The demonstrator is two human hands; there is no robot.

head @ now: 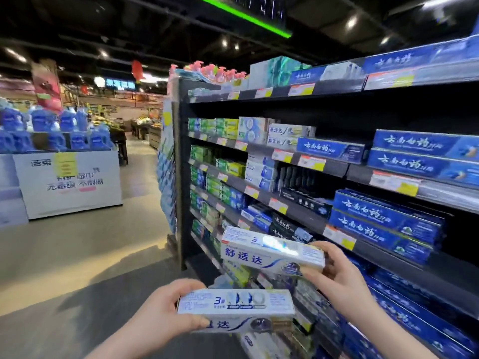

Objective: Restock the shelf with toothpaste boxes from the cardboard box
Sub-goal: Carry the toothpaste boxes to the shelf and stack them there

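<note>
The nearer white card toothpaste box [236, 305] is smooth with a soft shine. The farther white card toothpaste box [272, 251] has a silvery patch that glints like foil. The long blue card boxes [383, 221] on the right are glossy. The black metal shelf [181, 203] looks matt. The grey floor [77, 250] on the left is smooth and a bit shiny.
</note>
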